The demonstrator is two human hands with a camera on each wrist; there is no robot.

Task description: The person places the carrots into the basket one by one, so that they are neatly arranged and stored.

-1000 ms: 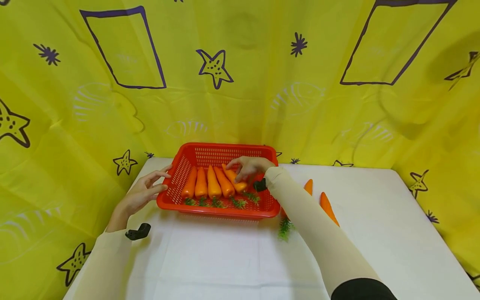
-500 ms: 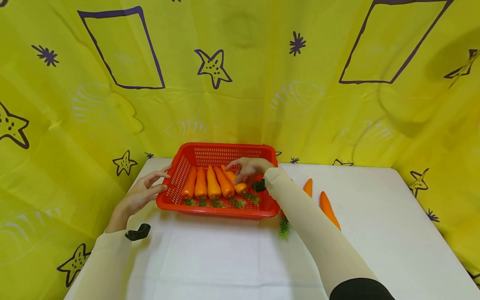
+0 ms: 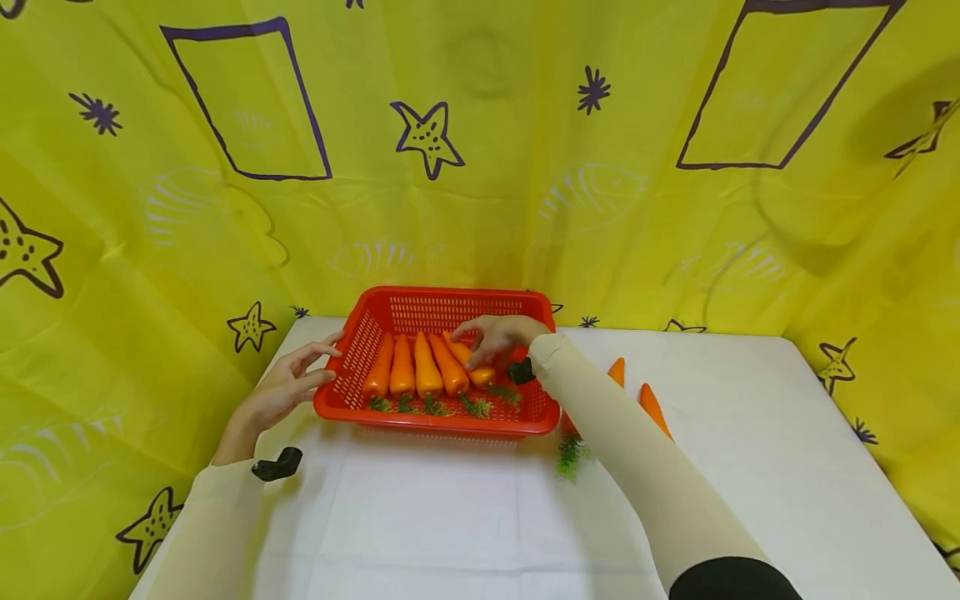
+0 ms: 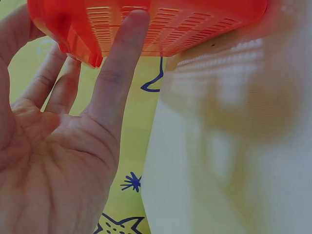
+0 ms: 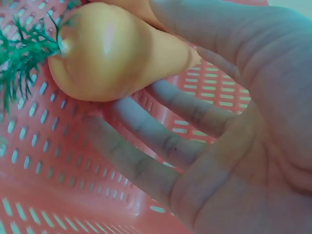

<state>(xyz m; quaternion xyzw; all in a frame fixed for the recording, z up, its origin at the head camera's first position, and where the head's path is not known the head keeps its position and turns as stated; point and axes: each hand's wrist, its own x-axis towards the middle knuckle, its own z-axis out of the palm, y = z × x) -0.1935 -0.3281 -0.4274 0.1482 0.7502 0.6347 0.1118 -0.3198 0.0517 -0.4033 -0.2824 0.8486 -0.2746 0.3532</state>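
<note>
A red perforated basket point(image 3: 435, 422) holds several orange toy carrots point(image 3: 402, 367) in a row, green tops toward the near side. My left hand point(image 3: 279, 392) touches the basket's left side with fairly straight fingers; in the left wrist view one fingertip presses against its perforated wall point(image 4: 190, 29). Inside the basket, my right hand point(image 3: 498, 340) holds the rightmost carrot point(image 5: 112, 53), which lies slanted, its tip toward the far side. In the right wrist view the thumb point(image 5: 204, 24) lies along one side of it and the other fingers along the opposite side.
To the basket's right, more carrots point(image 3: 655, 411) lie on the white-covered table point(image 3: 420, 517), partly hidden by my right sleeve point(image 3: 622, 442). One green top point(image 3: 570, 454) shows beside that sleeve. A yellow patterned curtain point(image 3: 487, 217) stands right behind the basket.
Both hands stay where they were, and the carrots in the basket keep their places. The right forearm and the head view shift only very slightly.
</note>
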